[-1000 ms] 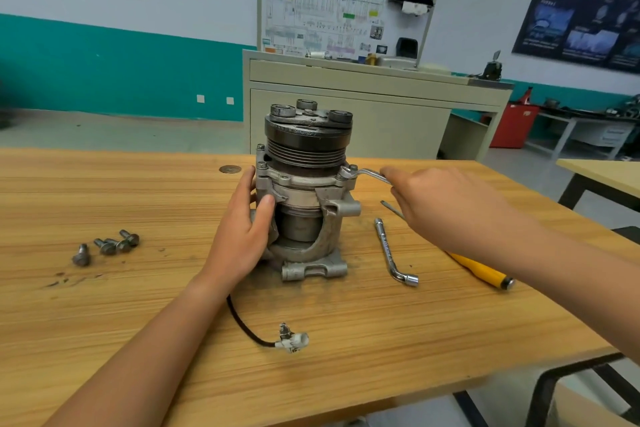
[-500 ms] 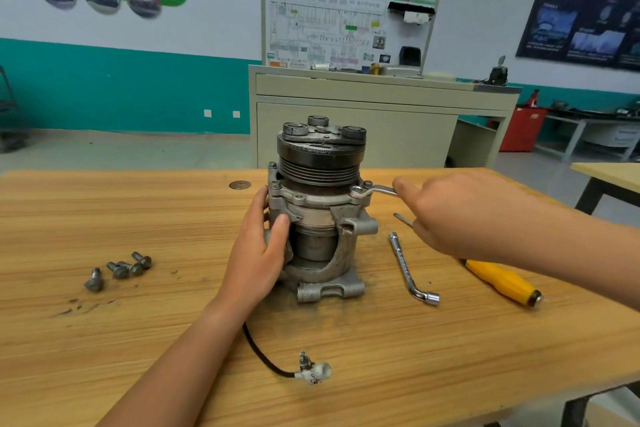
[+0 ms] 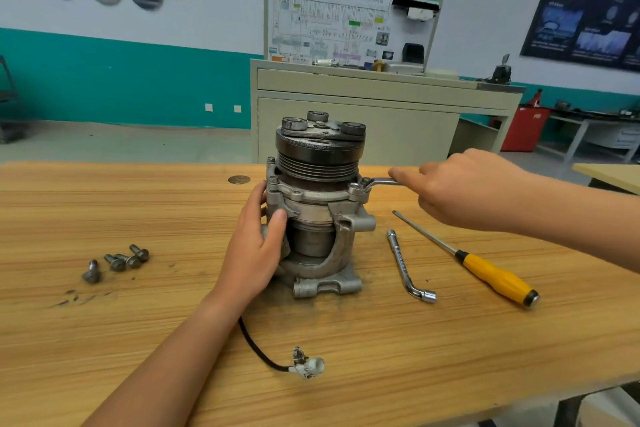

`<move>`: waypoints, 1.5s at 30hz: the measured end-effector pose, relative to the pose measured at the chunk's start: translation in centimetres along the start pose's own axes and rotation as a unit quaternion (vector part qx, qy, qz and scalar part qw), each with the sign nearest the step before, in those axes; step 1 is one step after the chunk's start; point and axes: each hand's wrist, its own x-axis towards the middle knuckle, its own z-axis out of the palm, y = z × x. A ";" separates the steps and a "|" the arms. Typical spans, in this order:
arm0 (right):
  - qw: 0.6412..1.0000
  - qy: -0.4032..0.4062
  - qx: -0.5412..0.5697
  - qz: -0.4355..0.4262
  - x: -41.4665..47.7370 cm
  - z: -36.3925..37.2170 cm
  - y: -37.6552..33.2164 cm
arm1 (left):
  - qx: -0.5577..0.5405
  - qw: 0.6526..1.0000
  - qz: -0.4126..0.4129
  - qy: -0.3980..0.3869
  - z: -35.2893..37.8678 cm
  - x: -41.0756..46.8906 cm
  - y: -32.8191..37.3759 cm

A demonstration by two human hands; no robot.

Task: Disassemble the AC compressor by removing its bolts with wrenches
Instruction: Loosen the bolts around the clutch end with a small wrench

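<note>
The AC compressor [image 3: 320,204] stands upright on the wooden table [image 3: 138,322], black pulley on top, grey metal housing below. My left hand [image 3: 256,253] is wrapped around its left side, thumb on the front. My right hand [image 3: 460,187] grips the handle of a silver wrench [image 3: 375,183]. The wrench's ring end sits on a bolt [image 3: 356,188] at the right of the compressor's flange. Another bolt [image 3: 273,179] shows on the flange's left. Several removed bolts [image 3: 119,262] lie on the table at the left.
An L-shaped socket wrench [image 3: 407,265] and a yellow-handled screwdriver [image 3: 491,274] lie right of the compressor. Its black cable with a white plug [image 3: 308,366] trails toward the table's front edge. A beige cabinet [image 3: 363,114] stands behind the table, another table edge [image 3: 609,177] at right.
My right hand has swung the wrench handle a little away from me around the flange bolt. My left hand stays on the compressor. The camera view has tilted down slightly.
</note>
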 end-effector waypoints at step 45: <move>0.997 -0.031 -0.003 0.075 -0.2 -0.1 -1.8 | -0.020 1.000 -0.012 -0.008 -0.1 0.0 0.1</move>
